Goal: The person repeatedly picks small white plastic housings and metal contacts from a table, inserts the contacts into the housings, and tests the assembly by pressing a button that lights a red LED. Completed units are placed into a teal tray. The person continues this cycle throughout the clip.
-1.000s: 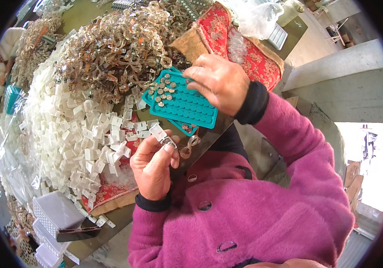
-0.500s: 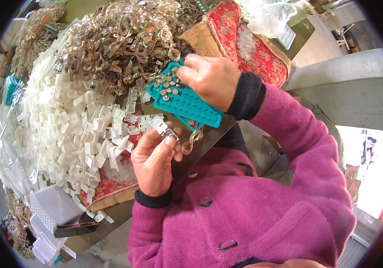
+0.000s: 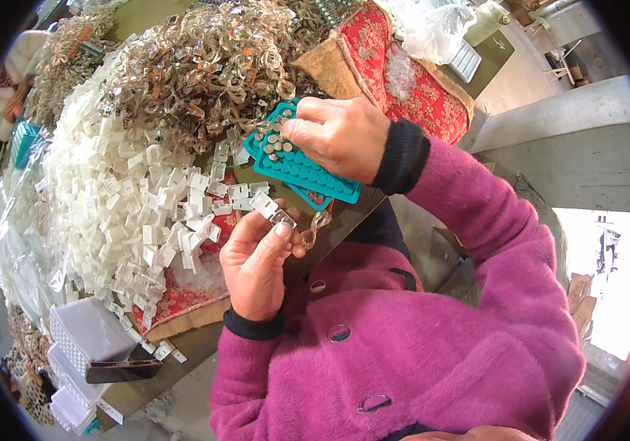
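My left hand [image 3: 253, 273] is closed, thumb against fingers, on a small white plastic clip [image 3: 262, 204]. A shiny dark part sits at the clip's lower end by my thumb, and a clear coiled band [image 3: 316, 229] hangs beside my fingertips. My right hand [image 3: 346, 138] reaches over a teal tray [image 3: 321, 173] with rows of round bumps. Its thumb and forefinger are pinched together among small round metal discs [image 3: 287, 147] lying on the tray; whatever is between the fingertips is too small to make out. A second teal tray [image 3: 302, 192] partly shows underneath.
A large heap of white plastic clips [image 3: 127, 191] spreads to the left. Behind it rises a heap of clear coiled bands [image 3: 197, 66]. Red patterned cloth [image 3: 432, 92] lies at the far right. Stacked white trays [image 3: 91, 331] and a dark phone-like slab [image 3: 124, 370] are at the near left.
My right hand has shifted slightly left, its fingertips still at the discs. My left hand stays nearly in place with the clip, and the coiled band hangs a little differently.
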Demonstrator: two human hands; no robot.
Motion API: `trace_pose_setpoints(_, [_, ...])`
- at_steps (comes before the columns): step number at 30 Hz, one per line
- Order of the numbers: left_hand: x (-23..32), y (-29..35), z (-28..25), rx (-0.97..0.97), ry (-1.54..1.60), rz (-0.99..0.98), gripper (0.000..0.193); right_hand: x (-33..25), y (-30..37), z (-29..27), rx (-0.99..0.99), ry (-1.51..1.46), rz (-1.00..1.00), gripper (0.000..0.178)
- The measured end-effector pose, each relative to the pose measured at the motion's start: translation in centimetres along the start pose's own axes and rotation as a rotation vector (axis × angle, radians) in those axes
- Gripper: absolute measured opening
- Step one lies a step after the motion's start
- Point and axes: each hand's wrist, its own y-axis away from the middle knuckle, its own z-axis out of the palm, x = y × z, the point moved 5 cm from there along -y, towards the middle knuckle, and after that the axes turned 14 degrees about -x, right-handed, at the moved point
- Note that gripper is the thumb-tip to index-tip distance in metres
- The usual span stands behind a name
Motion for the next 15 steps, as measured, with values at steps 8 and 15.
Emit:
trace_pose_setpoints(8, [0.2, 0.5, 0.3, -0.011, -0.014, -0.011, 0.034, 0.6, -1.0, 0.6, -0.112, 0.014, 0.103, 0.021])
trace_pose_setpoints(15, [0.1, 1.0, 0.6, -0.004, -0.004, -0.029, 0.033, 0.3, -0.7, 0.6, -0.077, 0.093, 0.021, 0.018])
